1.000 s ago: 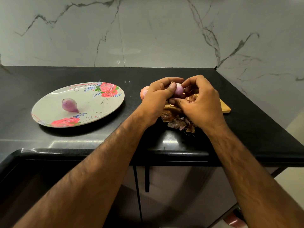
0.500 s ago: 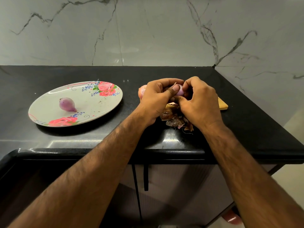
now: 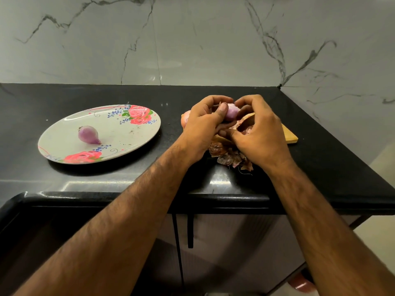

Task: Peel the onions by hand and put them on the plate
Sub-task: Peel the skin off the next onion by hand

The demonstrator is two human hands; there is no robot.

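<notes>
Head view: my L hand [image 3: 203, 129] & R hand [image 3: 260, 133] fingers both clamped on onion [image 3: 232, 111]; plate [image 3: 128, 135] lies well left, so L hand nearer for drop-off.

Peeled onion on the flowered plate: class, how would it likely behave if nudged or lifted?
The peeled onion looks rounded and lies on its side, so it would probably roll, curving round its pointed tip. Its smooth bare surface may be slippery. The shallow plate might barely stop it.
</notes>
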